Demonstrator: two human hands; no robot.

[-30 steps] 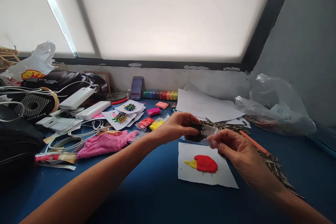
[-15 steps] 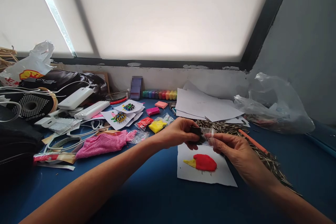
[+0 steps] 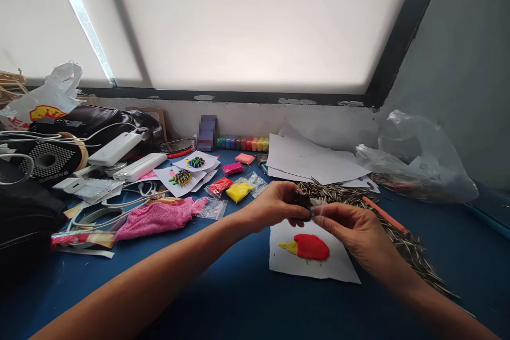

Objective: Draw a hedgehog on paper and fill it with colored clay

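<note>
Between my hands, above the paper, is a small clear plastic packet of black modelling clay (image 3: 303, 200). My left hand (image 3: 279, 204) is closed round its dark part. The thumb and fingers of my right hand (image 3: 346, 223) pinch the packet's clear end (image 3: 317, 206). Below them lies a white paper sheet (image 3: 287, 267) bearing a flat clay figure with a red body (image 3: 313, 247) and a yellow pointed snout (image 3: 288, 247). Short drawn legs show under the body. My fingers partly cover the packet and the top of the sheet.
Striped sunflower seeds (image 3: 414, 249) spread at the right, with an orange stick (image 3: 384, 215) on them. Red (image 3: 219, 187) and yellow clay packets (image 3: 239, 190) lie left of my hands. White paper (image 3: 311, 159) and a plastic bag (image 3: 430, 164) stand behind. Cables and a pink cloth (image 3: 159, 219) are left.
My hands have drawn slightly closer together on the packet, and less of its clear end shows between them. The clay figure and sheet are practically unmoved.
</note>
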